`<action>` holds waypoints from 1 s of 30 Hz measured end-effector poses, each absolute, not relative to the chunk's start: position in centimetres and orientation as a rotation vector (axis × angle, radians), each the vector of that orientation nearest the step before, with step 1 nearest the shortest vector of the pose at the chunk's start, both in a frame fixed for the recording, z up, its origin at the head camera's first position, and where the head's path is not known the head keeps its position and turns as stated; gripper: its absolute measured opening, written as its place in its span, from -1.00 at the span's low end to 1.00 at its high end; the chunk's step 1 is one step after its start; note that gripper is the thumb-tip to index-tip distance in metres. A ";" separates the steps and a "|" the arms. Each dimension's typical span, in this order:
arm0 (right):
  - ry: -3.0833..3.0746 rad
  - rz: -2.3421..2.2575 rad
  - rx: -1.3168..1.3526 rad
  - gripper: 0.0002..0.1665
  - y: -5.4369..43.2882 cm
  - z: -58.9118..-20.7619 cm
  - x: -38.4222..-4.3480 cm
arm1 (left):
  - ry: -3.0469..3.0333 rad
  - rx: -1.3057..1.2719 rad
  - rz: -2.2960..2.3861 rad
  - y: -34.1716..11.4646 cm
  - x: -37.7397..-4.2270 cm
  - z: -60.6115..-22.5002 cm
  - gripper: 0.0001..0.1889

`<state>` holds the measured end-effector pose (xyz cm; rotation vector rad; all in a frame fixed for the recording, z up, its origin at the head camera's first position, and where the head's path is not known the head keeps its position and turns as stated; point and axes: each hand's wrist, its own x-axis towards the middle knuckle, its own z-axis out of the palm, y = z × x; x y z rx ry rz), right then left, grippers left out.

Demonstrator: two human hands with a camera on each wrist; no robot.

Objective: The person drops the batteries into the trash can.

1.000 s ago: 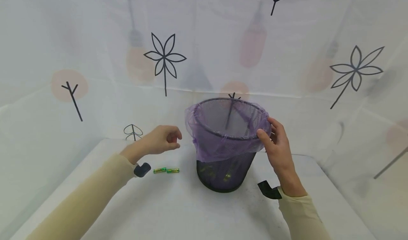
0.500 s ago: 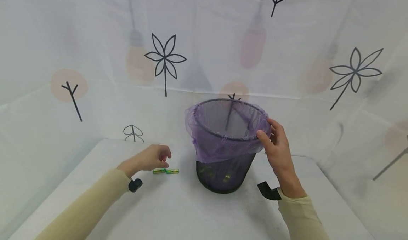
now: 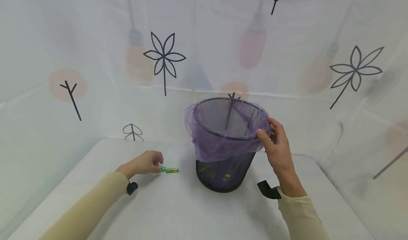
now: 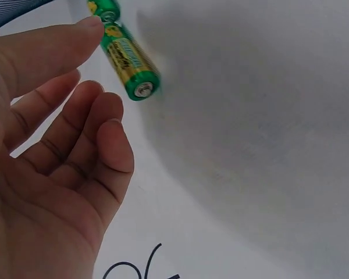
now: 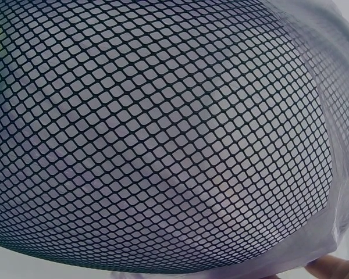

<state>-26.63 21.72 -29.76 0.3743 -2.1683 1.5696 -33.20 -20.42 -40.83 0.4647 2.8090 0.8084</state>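
Observation:
Two green-and-gold batteries lie end to end on the white table; my left hand (image 3: 145,162) reaches down over the left battery (image 3: 163,169) and partly covers it. Beside that one is the right battery (image 3: 172,170). In the left wrist view the thumb tip overlaps the edge of the nearer battery (image 4: 128,61), and the fingers (image 4: 113,139) are loosely bent and apart from it. My right hand (image 3: 277,148) grips the rim of a black mesh wastebasket (image 3: 220,183) lined with a purple bag (image 3: 210,148), which is folded over the rim. Mesh fills most of the right wrist view.
Faint yellow-green shapes (image 3: 226,177) show through the basket's lower mesh. A white cloth backdrop (image 3: 197,70) printed with flowers and branches rises behind the table (image 3: 191,215) and along both sides.
My left hand has moved down and to the left, from beside the basket to the left battery. The right hand has stayed on the basket's rim, and the basket stands where it was.

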 end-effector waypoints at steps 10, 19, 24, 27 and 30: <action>-2.176 1.567 0.376 -0.22 21.7 -29.7 -26.6 | 2.787 0.421 0.732 -20.5 -33.7 -42.2 -0.73; -2.171 1.565 0.376 -0.22 21.7 -29.6 -26.5 | 2.783 0.457 0.689 -20.3 -33.4 -41.8 -0.77; -2.175 1.565 0.367 -0.21 21.6 -29.6 -26.4 | 2.767 0.448 0.697 -20.1 -33.2 -41.7 -0.77; -2.175 1.566 0.365 -0.22 21.7 -29.6 -26.4 | 2.758 0.443 0.703 -20.1 -33.0 -41.7 -0.78; -2.174 1.568 0.368 -0.21 21.7 -29.7 -26.5 | 2.756 0.435 0.696 -20.2 -32.9 -41.6 -0.78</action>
